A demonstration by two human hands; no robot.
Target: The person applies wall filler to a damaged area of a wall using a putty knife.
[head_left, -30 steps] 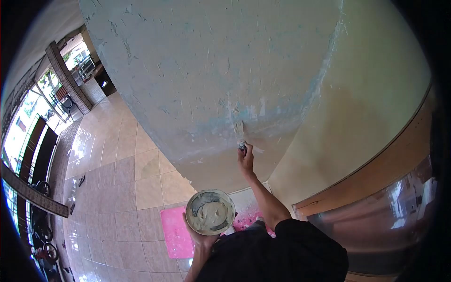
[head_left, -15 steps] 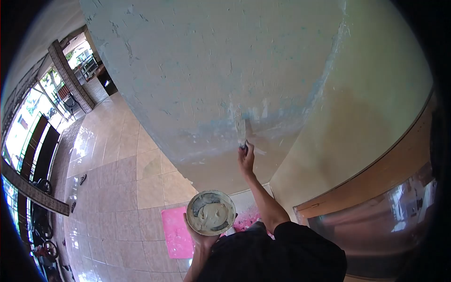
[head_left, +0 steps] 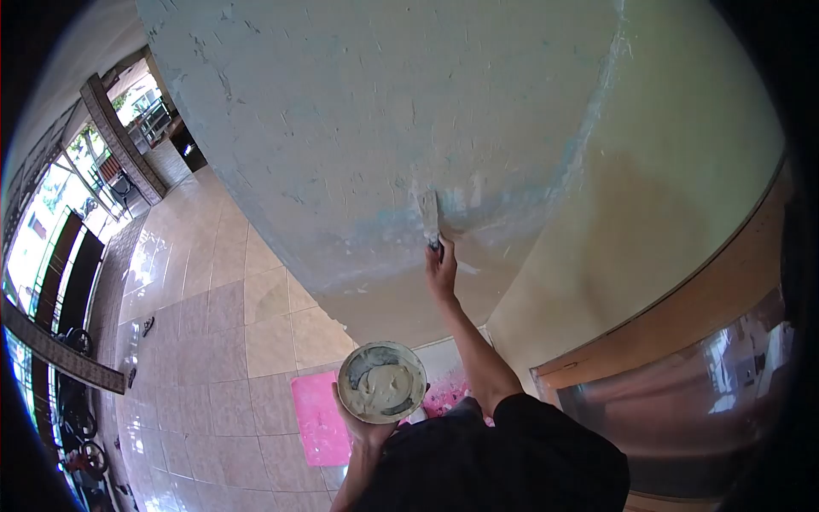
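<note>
Our right hand (head_left: 442,271) grips the knife (head_left: 429,215), blade flat on the wall (head_left: 384,111); our left hand (head_left: 368,431) cups the putty bowl (head_left: 381,383) (nearly level). Tilt it and putty could slide out.

Two hands in view: right hand (head_left: 442,271), left hand (head_left: 365,429). One putty knife (head_left: 429,216), blade against wall. One round bowl (head_left: 381,383) with one mass of pale filler inside. One wall (head_left: 358,111), scraped, patchy blue-grey. One pink sheet (head_left: 320,420) on tiled floor (head_left: 222,341). One brick pillar (head_left: 119,141) at far left. Bicycles at lower left edge, number unclear.
</note>
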